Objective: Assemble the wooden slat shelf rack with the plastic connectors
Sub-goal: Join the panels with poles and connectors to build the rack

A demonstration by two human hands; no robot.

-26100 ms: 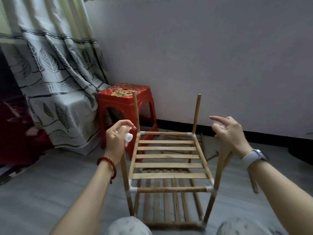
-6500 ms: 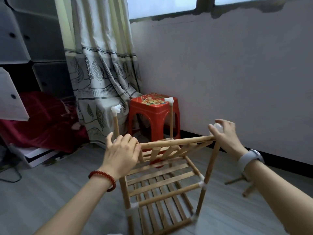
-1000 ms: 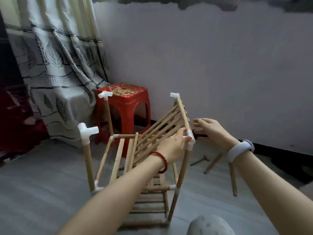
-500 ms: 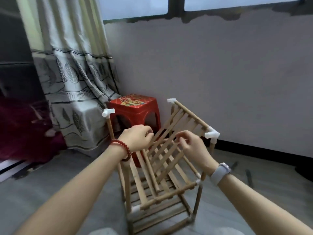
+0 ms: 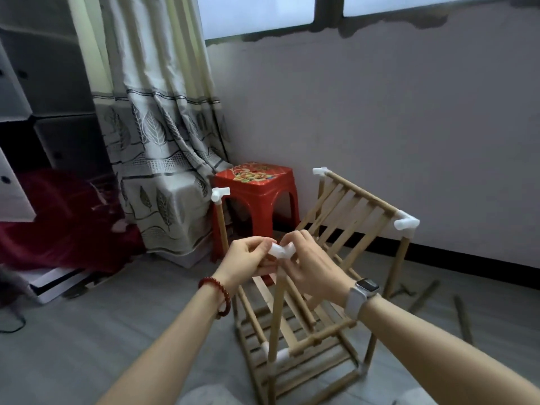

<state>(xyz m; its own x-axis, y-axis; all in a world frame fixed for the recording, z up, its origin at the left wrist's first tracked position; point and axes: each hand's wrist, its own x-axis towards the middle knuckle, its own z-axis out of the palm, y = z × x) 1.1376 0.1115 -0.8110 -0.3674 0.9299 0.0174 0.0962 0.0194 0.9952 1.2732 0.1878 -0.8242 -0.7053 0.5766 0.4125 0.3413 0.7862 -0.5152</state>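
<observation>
The wooden slat rack point(image 5: 304, 343) stands on the grey floor with two lower shelves fitted. A top slat panel point(image 5: 347, 214) hangs tilted, its far rail fixed between white corner connectors point(image 5: 406, 223) on the right posts. My left hand point(image 5: 248, 258) and my right hand point(image 5: 312, 266) both pinch a white plastic connector point(image 5: 281, 250) at the top of the near left post point(image 5: 276, 311). Another connector point(image 5: 219, 194) caps the far left post. The panel's lower rail is hidden behind my hands.
A red plastic stool point(image 5: 257, 194) stands behind the rack beside a leaf-patterned curtain point(image 5: 157, 135). Loose wooden rods point(image 5: 458, 314) lie on the floor at right. The white wall point(image 5: 380, 127) is close behind, and dark red fabric point(image 5: 52, 223) lies at left.
Both hands have come together on the white connector at the near left post's top. The view has tilted up and the tilted panel has stayed hanging from the right posts.
</observation>
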